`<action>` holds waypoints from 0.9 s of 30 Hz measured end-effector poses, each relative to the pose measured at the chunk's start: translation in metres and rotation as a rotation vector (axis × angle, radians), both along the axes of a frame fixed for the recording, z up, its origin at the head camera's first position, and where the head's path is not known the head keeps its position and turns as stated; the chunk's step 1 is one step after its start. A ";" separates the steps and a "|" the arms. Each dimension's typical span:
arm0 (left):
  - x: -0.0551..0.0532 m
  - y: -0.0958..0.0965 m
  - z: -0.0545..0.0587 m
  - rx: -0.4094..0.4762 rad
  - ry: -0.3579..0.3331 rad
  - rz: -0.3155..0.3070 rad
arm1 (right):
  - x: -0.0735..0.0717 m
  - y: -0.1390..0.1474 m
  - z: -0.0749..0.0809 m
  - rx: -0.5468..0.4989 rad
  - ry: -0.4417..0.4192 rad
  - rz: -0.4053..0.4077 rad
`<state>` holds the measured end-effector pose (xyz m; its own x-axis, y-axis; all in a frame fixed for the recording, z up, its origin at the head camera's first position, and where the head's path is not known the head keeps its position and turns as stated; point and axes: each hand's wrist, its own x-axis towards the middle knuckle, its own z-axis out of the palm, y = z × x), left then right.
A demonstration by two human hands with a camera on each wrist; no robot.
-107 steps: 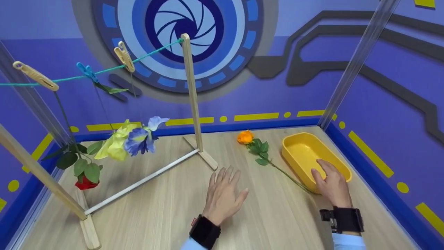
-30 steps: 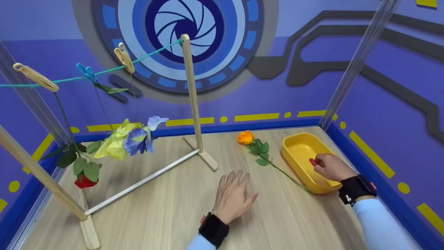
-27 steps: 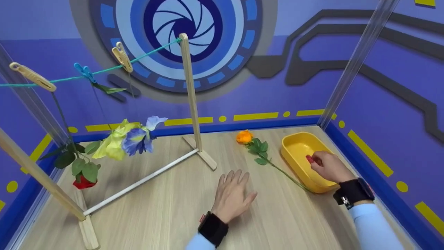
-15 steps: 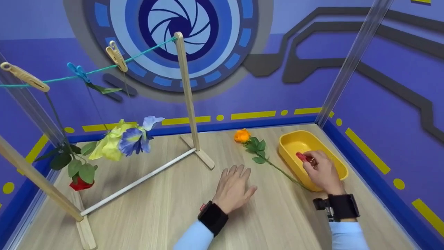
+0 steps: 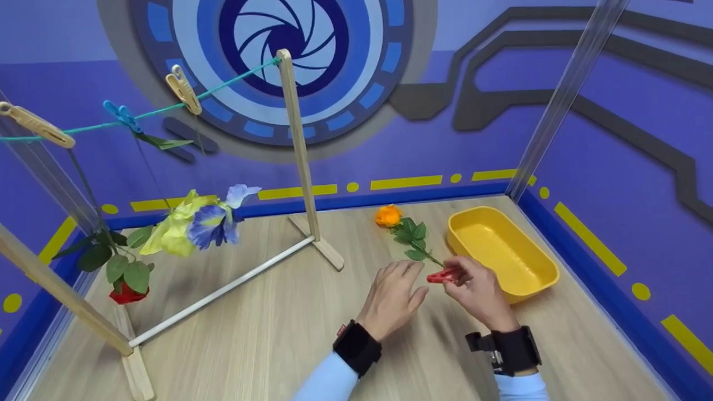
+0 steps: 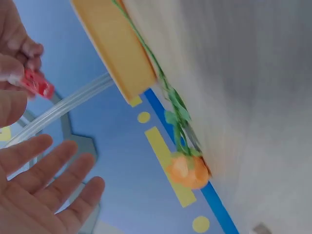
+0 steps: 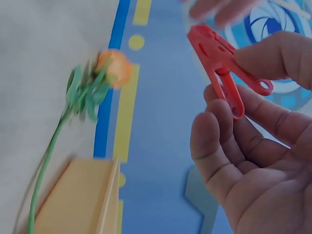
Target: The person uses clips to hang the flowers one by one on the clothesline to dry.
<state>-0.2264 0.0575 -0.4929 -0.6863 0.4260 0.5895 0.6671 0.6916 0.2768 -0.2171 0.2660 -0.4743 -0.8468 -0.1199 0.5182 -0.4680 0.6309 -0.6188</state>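
Observation:
My right hand (image 5: 479,292) pinches a red clothespin (image 7: 214,58) by its handles, thumb on one and fingers on the other. In the head view the clothespin's tip points left, toward my left hand (image 5: 392,301). That hand is held over the table with its fingers extended and nothing in them; the left wrist view shows its palm side. Beyond both hands an orange rose (image 5: 388,215) lies on the table, its green stem running toward the yellow tray (image 5: 454,236). My right hand hides the lower stem in the head view.
At left a wooden rack (image 5: 301,150) carries a green line (image 5: 234,81). Two beige clothespins (image 5: 182,92) and a blue clothespin (image 5: 121,116) hold a red rose (image 5: 129,293), a yellow flower (image 5: 172,234) and a blue-purple flower (image 5: 211,225) upside down. Walls stand behind and at right.
My right hand went into the yellow tray, picked up the red clothespin and brought it out leftward, beside my left hand. The left hand shifted right. The rose stayed put.

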 end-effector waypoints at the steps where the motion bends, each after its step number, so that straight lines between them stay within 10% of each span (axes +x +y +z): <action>1: 0.001 0.002 0.000 0.013 0.012 -0.007 | 0.000 -0.003 0.000 -0.005 0.008 0.017; 10: 0.006 0.002 0.000 0.189 0.044 -0.058 | 0.004 -0.023 0.006 -0.076 0.067 0.121; 18: 0.011 -0.009 0.005 0.463 -0.100 -0.160 | 0.004 -0.032 0.010 -0.150 0.107 0.193; 27: 0.010 -0.016 0.008 0.543 -0.217 -0.252 | 0.005 -0.030 0.012 -0.247 0.043 0.271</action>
<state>-0.2160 0.0413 -0.4847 -0.7318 0.2694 0.6260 0.6807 0.2439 0.6908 -0.2116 0.2355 -0.4625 -0.7783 -0.2032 0.5941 -0.6265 0.3145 -0.7132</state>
